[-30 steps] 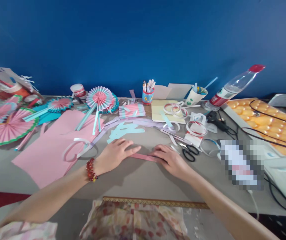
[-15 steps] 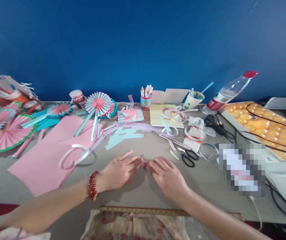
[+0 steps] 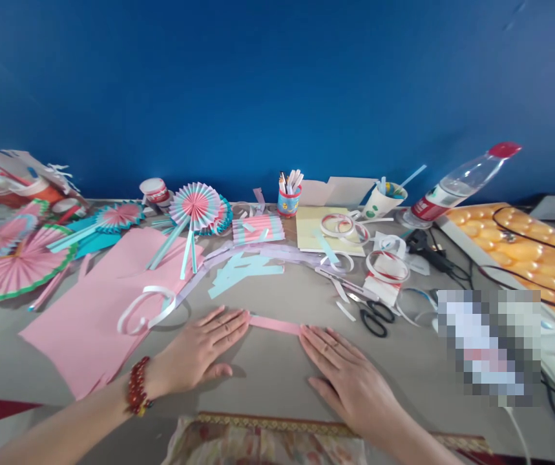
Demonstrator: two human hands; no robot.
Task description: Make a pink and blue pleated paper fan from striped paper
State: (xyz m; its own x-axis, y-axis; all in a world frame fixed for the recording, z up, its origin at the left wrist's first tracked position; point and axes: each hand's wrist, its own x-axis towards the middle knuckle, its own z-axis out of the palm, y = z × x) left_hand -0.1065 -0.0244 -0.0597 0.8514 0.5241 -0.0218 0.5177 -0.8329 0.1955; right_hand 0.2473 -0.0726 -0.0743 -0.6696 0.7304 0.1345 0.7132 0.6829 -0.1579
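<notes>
A narrow pink paper strip (image 3: 275,325) lies flat on the grey table (image 3: 277,374), running between my two hands. My left hand (image 3: 199,355), with a red bead bracelet (image 3: 138,386) at the wrist, presses flat with its fingertips over the strip's left end. On the right end rest the fingertips of my right hand (image 3: 345,371), its thumb spread away. Both hands are open with fingers stretched out; the strip's ends are hidden beneath them. Beyond the hands lie light blue paper strips (image 3: 243,271) and a curved band of lilac strips (image 3: 287,252).
Pink sheets (image 3: 88,310) and folded paper fans (image 3: 194,208) lie at left. Black-handled scissors (image 3: 376,318), a utility knife (image 3: 347,284) and tape rolls (image 3: 387,266) are at right. A tilted plastic bottle (image 3: 456,187), a glue gun (image 3: 427,248) and cables stand further right.
My hands have moved apart, from pinching together at the middle to lying flat. The pink strip now shows stretched out between them. The view has shifted slightly.
</notes>
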